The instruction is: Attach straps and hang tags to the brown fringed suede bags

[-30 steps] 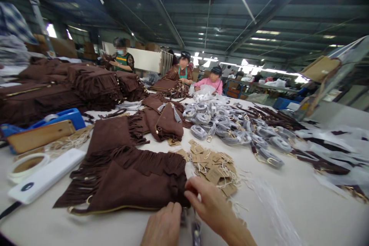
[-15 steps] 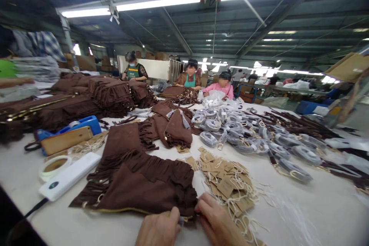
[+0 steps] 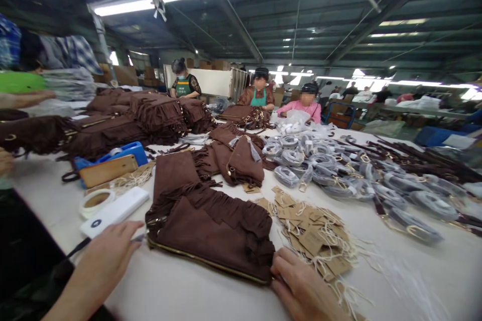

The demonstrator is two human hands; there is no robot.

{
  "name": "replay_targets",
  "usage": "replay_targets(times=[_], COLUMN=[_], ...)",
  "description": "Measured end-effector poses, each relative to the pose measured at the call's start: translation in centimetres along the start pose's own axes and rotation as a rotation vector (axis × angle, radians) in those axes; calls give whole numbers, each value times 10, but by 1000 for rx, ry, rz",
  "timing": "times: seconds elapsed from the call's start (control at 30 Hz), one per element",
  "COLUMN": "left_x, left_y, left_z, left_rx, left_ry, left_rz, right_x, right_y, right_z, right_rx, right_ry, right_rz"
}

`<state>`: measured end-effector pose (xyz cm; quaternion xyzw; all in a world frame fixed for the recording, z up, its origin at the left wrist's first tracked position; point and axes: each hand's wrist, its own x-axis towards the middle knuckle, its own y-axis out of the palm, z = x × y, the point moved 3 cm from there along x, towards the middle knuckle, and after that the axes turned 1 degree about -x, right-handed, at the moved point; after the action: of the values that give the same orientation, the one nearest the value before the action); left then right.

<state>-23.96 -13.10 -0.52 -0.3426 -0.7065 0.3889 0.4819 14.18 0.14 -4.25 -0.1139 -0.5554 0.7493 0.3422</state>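
A brown fringed bag [image 3: 214, 235] lies flat on the white table, its gold zipper edge facing me. My right hand [image 3: 295, 278] pinches the bag's near right corner with bent fingers. Off the bag's left end, my left hand [image 3: 116, 248] reaches beside the white device [image 3: 113, 213], with a small greyish piece at its fingertips that I cannot make out clearly. Another brown bag [image 3: 175, 168] lies partly under the first one. Kraft paper tags [image 3: 309, 233] with white strings are heaped right of the bag.
Behind are more brown bags [image 3: 243, 160] and plastic-wrapped straps [image 3: 324, 168]. On the left sit a tape roll [image 3: 97, 200], a blue dispenser [image 3: 141, 153] and a phone [image 3: 109, 170]. Another person's arm [image 3: 26, 99] shows at far left; several people work beyond.
My left hand has moved left from the zipper's right end to beside the white device. My right hand remains at the bag's corner. The view has shifted, and the bag's zipper edge now lies more slanted.
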Motion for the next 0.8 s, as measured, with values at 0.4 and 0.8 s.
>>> replay_targets(times=[0.4, 0.8], left_x=[-27, 15], left_y=[66, 88], left_z=[-139, -98], left_rx=[-257, -221], left_ry=[574, 600], left_rz=[224, -113], right_x=[51, 52], right_y=[29, -1], right_z=[60, 46], right_rx=[-454, -274], right_ry=[-222, -134], right_rz=[-101, -328])
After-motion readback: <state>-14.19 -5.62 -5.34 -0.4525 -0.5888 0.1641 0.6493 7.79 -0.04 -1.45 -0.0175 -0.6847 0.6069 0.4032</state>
